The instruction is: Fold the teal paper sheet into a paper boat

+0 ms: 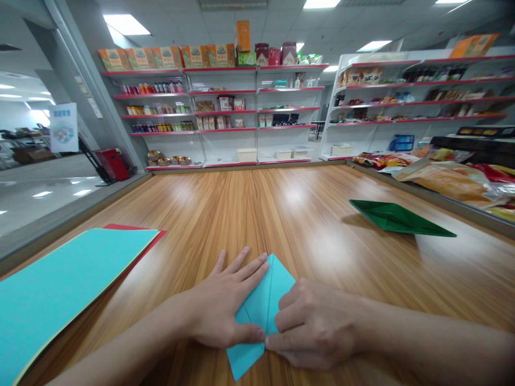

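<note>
On the wooden table (314,214), between the two arms, lies the folded blue paper (278,279). The left hand (223,305) rests flat upon it, fingers spread; the right hand (316,321) is curled at its right side, whether pinching it one cannot tell.

The table (201,214) bears folded blue paper (263,300), green paper (396,219), stacked sheets (72,289).

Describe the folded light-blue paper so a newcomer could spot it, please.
On the wood-grain table, look at the bottom middle of the view. Partly under the spread left hand and curled right hand lies the folded light-blue paper. Creases distinguish it from the flat light-blue sheet at left, colour from the dark-green folded paper at right.
</note>
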The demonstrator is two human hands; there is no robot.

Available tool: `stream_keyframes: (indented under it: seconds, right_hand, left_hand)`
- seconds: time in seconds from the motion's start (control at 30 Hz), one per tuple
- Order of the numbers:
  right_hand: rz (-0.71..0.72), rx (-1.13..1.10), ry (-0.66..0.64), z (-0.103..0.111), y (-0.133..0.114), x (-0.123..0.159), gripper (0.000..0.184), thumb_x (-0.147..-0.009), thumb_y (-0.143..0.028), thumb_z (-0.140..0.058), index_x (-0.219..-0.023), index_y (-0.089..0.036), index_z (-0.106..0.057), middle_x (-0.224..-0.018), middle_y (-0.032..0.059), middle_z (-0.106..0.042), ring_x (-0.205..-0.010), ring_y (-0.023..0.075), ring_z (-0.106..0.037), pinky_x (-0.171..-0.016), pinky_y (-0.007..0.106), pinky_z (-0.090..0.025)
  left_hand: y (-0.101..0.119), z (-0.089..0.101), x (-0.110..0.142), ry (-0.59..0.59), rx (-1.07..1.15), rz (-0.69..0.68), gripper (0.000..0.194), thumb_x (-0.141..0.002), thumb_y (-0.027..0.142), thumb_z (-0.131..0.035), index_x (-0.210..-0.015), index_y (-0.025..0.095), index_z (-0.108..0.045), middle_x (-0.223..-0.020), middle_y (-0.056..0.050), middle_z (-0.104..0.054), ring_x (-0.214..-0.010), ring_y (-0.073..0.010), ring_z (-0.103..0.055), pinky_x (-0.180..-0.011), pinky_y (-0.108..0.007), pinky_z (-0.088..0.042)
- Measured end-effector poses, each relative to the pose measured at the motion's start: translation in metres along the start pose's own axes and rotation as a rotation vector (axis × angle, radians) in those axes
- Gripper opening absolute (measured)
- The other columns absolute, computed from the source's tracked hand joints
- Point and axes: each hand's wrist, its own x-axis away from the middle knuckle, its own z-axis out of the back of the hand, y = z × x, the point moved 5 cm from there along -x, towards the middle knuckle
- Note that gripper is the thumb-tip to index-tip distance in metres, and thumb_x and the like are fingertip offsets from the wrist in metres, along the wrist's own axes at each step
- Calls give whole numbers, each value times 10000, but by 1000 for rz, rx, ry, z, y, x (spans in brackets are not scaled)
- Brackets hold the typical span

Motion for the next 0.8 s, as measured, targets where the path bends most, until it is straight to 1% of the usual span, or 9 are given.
stream_keyframes:
  seconds: [0.2, 0.5, 0.67, 0.8]
  right_hand:
    - [3, 18, -4, 2, -3, -2, 182, -861, -172, -493, -734, -168, -623, -608, -24, -538, -505, 117, -396, -509, 268, -324]
    - [39, -10, 63, 1, -2, -1, 167, -861, -184, -507, -786, -154, -653, -608, -20, -538, -503, 127, -394, -501, 271, -337]
    - [57, 37, 71, 0, -3, -1, 157, -869, -186, -508, -848, -150, -658, -606, -25, -537, -498, 130, -399, -484, 282, -330]
    - [68, 51, 67, 0, -4, -2, 173, -882, -201, -498, -847, -153, -660, -599, -26, -539, -495, 133, -405, -472, 287, -330]
  left_hand:
    - [1, 0, -1, -8, -1, 10, 1001, -771, 687, -532, -1467, 297, 72, -1544, -30, 55, -1390, -376, 76, -1062, -690, -26]
    - [0, 0, -2, -36, -10, 15, 1031, -747, 706, -538, -1468, 286, 68, -1542, -19, 63, -1389, -377, 93, -1053, -696, -21]
    - [1, 1, 0, -44, -7, 30, 1031, -748, 714, -527, -1470, 272, 62, -1540, -14, 72, -1392, -366, 98, -1054, -693, -22]
    - [1, 0, 0, -44, -7, 31, 1024, -752, 706, -528, -1470, 277, 64, -1540, -9, 75, -1392, -364, 98, -1056, -691, -21]
